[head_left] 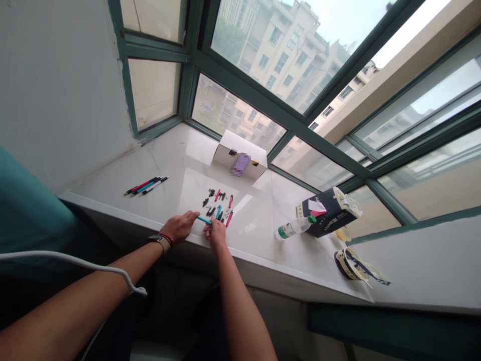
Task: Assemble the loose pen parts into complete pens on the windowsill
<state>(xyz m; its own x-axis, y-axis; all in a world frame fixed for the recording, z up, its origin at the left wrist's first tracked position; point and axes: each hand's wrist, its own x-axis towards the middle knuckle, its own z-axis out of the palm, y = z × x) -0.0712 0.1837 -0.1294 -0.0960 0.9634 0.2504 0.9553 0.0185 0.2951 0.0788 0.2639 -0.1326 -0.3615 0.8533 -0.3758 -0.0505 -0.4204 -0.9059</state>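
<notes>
A blue pen barrel (204,220) stretches between my two hands, just above the front edge of the white sill. My left hand (181,225) pinches its left end, and the fingers of my right hand (216,234) close round the other end. Just beyond them lie loose pen parts: black pieces (205,202), a blue barrel (219,210), a red barrel (229,218) and small clips and tips too tiny to tell apart. Over to the left, several whole pens (146,185) in black, red, blue and white rest side by side.
An open white box (240,145) with a blurred purple item stands against the window. Rightward are a green-capped bottle (295,228) lying tilted, a dark carton (330,213) and a cream-and-black strap-like item (353,265). A white cable (75,256) hangs across my left forearm.
</notes>
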